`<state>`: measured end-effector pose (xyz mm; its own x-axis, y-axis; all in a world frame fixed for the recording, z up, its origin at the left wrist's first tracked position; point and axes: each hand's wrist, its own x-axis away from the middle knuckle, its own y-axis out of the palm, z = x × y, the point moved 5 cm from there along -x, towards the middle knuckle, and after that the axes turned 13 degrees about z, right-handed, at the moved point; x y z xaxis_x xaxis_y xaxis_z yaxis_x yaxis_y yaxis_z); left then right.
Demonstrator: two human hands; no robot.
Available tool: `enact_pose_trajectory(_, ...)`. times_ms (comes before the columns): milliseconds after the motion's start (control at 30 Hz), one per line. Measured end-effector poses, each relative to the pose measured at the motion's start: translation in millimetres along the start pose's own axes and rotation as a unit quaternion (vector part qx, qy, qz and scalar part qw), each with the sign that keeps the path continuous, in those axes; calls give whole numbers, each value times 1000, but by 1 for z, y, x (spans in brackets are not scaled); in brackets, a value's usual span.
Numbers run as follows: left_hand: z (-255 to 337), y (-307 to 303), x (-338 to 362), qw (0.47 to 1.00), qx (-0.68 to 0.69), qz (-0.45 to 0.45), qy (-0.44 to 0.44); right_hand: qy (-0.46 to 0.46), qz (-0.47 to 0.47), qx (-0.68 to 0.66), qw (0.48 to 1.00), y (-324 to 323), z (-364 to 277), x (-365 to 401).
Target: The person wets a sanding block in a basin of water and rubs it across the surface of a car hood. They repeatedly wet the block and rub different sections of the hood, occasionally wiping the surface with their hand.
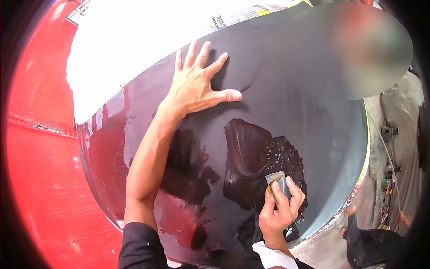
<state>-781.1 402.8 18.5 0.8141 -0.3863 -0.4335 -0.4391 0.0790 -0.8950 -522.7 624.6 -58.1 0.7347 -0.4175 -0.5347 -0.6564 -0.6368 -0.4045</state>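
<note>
My left hand (195,87) lies flat with fingers spread on the upper part of a dark grey, curved car panel (313,121). It holds nothing. Lower and to the right, my right hand (280,208) grips a sanding block (277,181), small and grey with a brownish side, between thumb and fingers. The block is at the lower edge of a wet, dark patch (244,148) dotted with droplets. Its underside is hidden. More wet patches show left of it, and red reflections lie on the glossy lower-left surface.
White masking sheet (134,49) covers the area above the panel. Red bodywork (40,179) with lettering stands at the left. Printed paper (242,15) edges the top. At the right are a grey floor and parts of another person (374,246). A blurred area hides the upper right.
</note>
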Motion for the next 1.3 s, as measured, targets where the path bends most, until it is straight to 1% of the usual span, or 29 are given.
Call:
enact_pose_trajectory(167,10,1,6,999,19,30,1,9,6,-2,1000,1,-1,1)
enact_pose_trajectory(233,20,-5,15,999,31,25,30,10,3,2,1000,0,-1,0)
enact_pose_trajectory(333,50,-33,43,985,110,-27,127,4,2,7,1000,1,-1,-1)
enact_pose_trajectory(400,65,-54,72,975,168,-43,135,-2,-3,15,1000,0,-2,-1)
enact_pose_trajectory(433,62,-61,86,981,173,-28,88,-4,-4,16,1000,0,-1,-1)
enact_pose_trajectory(533,34,-82,138,977,179,89,-74,-5,-4,8,1000,0,0,1)
enact_pose_trajectory(633,10,-98,187,981,78,110,-139,-11,-5,32,999,1,-1,0)
enact_pose_trajectory(767,-14,-110,220,972,25,102,-209,-40,-14,36,998,3,3,4)
enact_pose_trajectory(833,-28,-108,224,969,6,94,-228,29,17,-14,999,4,10,7)
enact_pose_trajectory(867,-35,-107,222,967,5,97,-237,22,11,-16,1000,5,10,8)
enact_pose_trajectory(1000,-71,-94,198,973,-29,107,-203,5,18,-5,1000,4,10,7)
enact_pose_trajectory(1100,-101,-83,170,976,-45,91,-192,0,18,-8,1000,4,10,7)
enact_pose_trajectory(1167,-117,-76,153,985,-63,78,-142,1,18,-11,1000,5,9,7)
enact_pose_trajectory(1200,-127,-75,148,984,-62,78,-148,-1,22,0,1000,4,10,7)
enact_pose_trajectory(1267,-144,-71,144,989,-45,48,-134,-5,19,10,1000,5,8,7)
enact_pose_trajectory(1300,-155,-68,147,988,-45,35,-141,-5,18,20,1000,5,7,7)
